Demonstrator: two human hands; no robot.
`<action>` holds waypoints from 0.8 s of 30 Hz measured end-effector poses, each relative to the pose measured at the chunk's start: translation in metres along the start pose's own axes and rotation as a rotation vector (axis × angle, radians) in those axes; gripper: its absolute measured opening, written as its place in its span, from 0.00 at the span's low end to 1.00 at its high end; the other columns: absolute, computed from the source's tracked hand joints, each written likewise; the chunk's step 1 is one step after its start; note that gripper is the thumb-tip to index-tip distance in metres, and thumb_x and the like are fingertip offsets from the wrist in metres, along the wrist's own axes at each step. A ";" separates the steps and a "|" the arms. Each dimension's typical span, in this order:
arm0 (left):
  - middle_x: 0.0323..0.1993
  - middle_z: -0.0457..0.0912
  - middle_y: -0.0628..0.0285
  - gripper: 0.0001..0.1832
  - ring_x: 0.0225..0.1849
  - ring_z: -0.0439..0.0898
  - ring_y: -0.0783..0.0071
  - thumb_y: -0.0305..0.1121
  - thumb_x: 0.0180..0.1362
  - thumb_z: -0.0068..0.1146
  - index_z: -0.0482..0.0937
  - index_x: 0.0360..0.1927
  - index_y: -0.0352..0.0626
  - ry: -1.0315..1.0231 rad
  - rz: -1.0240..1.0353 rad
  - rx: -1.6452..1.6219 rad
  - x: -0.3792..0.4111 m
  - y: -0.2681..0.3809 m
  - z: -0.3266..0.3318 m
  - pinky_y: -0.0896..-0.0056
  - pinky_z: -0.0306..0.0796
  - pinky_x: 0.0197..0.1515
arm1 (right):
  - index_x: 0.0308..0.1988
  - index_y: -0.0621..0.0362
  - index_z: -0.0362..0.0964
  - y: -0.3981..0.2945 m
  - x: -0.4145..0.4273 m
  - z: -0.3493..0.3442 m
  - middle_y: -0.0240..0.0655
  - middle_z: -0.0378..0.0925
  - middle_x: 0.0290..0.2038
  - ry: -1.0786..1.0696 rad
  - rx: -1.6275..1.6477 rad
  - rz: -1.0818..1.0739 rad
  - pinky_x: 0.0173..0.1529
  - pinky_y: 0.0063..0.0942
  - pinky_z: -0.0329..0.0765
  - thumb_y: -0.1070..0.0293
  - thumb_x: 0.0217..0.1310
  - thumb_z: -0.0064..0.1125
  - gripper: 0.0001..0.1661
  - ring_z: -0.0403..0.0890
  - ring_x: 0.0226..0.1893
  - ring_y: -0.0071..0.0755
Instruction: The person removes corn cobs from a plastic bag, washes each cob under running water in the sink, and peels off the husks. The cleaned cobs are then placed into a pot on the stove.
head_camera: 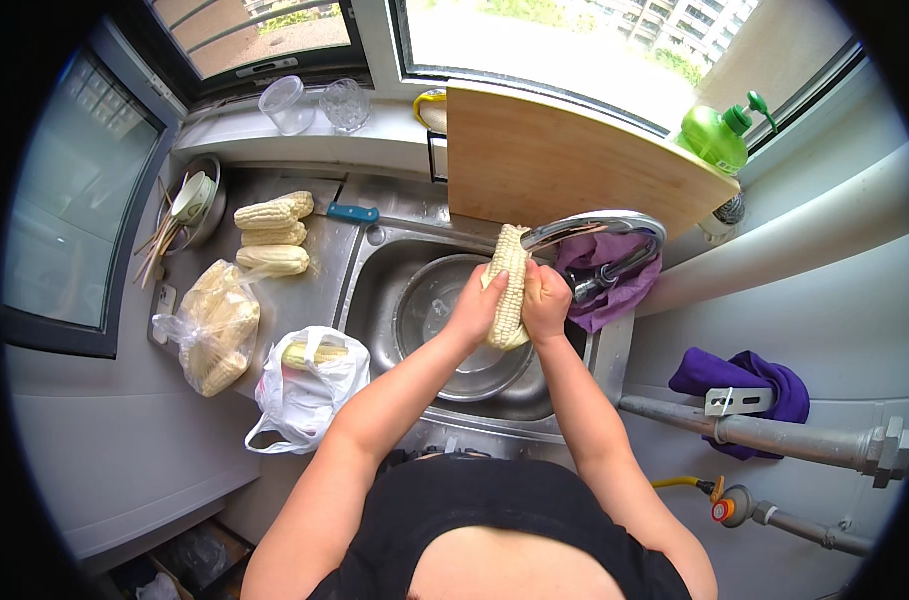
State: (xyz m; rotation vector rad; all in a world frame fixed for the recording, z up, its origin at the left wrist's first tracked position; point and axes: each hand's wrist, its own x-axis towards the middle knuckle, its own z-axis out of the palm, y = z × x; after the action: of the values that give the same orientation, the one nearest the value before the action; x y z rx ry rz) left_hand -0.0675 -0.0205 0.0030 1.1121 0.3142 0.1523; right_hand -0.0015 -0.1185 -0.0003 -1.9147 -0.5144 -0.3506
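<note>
A pale corn cob [509, 292] is held upright in the picture, over the stainless steel sink [376, 300]. My left hand [478, 306] grips its left side, thumb laid along the kernels. On the right side, my right hand [546, 300] is curled in a fist against the cob, its fingertips hidden. Some pale green husk shows at the cob's lower end. Below both hands sits a round metal basin [417, 330] that seems to hold water. The curved chrome faucet [604, 219] reaches over from the right, its spout end close to the cob's top.
Left of the sink lie several cobs [272, 236], a blue-handled knife [353, 213], a clear bag of corn [218, 330] and a white plastic bag [316, 390] with corn. A wooden board [574, 157] leans behind the faucet. A purple cloth [612, 292] lies around the faucet base.
</note>
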 end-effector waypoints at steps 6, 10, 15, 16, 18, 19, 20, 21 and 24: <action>0.42 0.74 0.63 0.20 0.42 0.73 0.79 0.43 0.64 0.45 0.66 0.50 0.38 0.006 -0.054 -0.120 0.003 -0.002 -0.004 0.75 0.66 0.48 | 0.15 0.62 0.64 0.006 0.000 0.000 0.44 0.64 0.13 0.007 -0.099 -0.002 0.21 0.35 0.62 0.67 0.58 0.54 0.20 0.64 0.14 0.44; 0.42 0.74 0.64 0.20 0.42 0.72 0.80 0.43 0.63 0.45 0.66 0.50 0.37 -0.006 -0.069 -0.165 0.003 0.003 -0.005 0.76 0.66 0.47 | 0.15 0.62 0.65 0.016 -0.006 -0.004 0.42 0.66 0.13 -0.084 -0.210 0.087 0.21 0.32 0.63 0.65 0.58 0.56 0.21 0.66 0.13 0.39; 0.42 0.74 0.64 0.19 0.41 0.71 0.80 0.43 0.64 0.44 0.66 0.50 0.38 0.011 -0.044 -0.157 0.003 0.005 -0.006 0.76 0.66 0.47 | 0.22 0.63 0.68 0.016 -0.002 -0.008 0.35 0.72 0.17 -0.122 0.038 0.351 0.27 0.25 0.67 0.62 0.60 0.54 0.18 0.71 0.19 0.25; 0.42 0.74 0.64 0.19 0.41 0.71 0.80 0.43 0.64 0.44 0.66 0.50 0.38 0.021 -0.025 -0.140 0.004 0.002 -0.007 0.76 0.66 0.47 | 0.24 0.63 0.68 0.017 0.000 -0.007 0.35 0.73 0.18 -0.111 0.094 0.330 0.29 0.25 0.68 0.62 0.61 0.53 0.17 0.71 0.21 0.25; 0.43 0.74 0.64 0.18 0.44 0.71 0.79 0.42 0.65 0.43 0.66 0.51 0.39 0.011 -0.048 -0.146 0.005 -0.001 -0.009 0.75 0.65 0.50 | 0.29 0.62 0.69 0.012 0.004 -0.006 0.40 0.74 0.24 -0.110 0.207 0.315 0.31 0.30 0.70 0.61 0.60 0.53 0.14 0.76 0.26 0.38; 0.44 0.74 0.65 0.18 0.45 0.72 0.79 0.41 0.65 0.42 0.66 0.52 0.40 0.007 -0.058 -0.150 0.004 -0.002 -0.010 0.75 0.65 0.51 | 0.29 0.62 0.69 0.008 0.004 -0.005 0.41 0.74 0.26 -0.121 0.184 0.271 0.33 0.31 0.70 0.61 0.60 0.53 0.14 0.76 0.27 0.39; 0.44 0.74 0.64 0.18 0.45 0.71 0.78 0.41 0.65 0.42 0.66 0.51 0.39 0.012 -0.045 -0.141 0.004 -0.002 -0.009 0.75 0.65 0.51 | 0.29 0.62 0.70 0.004 0.004 -0.004 0.41 0.74 0.27 -0.131 0.161 0.227 0.34 0.31 0.70 0.61 0.60 0.53 0.14 0.76 0.28 0.39; 0.43 0.73 0.64 0.18 0.44 0.71 0.78 0.40 0.65 0.42 0.66 0.51 0.38 0.018 -0.032 -0.133 0.004 -0.003 -0.008 0.74 0.65 0.50 | 0.30 0.62 0.70 -0.001 0.004 -0.004 0.42 0.75 0.28 -0.142 0.137 0.182 0.35 0.32 0.71 0.61 0.59 0.53 0.13 0.76 0.30 0.39; 0.44 0.74 0.61 0.18 0.45 0.72 0.75 0.39 0.65 0.42 0.65 0.51 0.37 0.044 0.083 0.013 0.005 -0.006 -0.006 0.72 0.65 0.51 | 0.29 0.62 0.69 -0.018 0.001 -0.003 0.44 0.73 0.28 -0.149 -0.017 0.120 0.37 0.39 0.69 0.65 0.62 0.47 0.12 0.74 0.31 0.48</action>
State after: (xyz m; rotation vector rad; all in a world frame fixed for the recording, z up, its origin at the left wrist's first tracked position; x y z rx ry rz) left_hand -0.0646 -0.0168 -0.0056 1.1360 0.3088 0.2492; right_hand -0.0099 -0.1153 0.0157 -1.9877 -0.4921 -0.1359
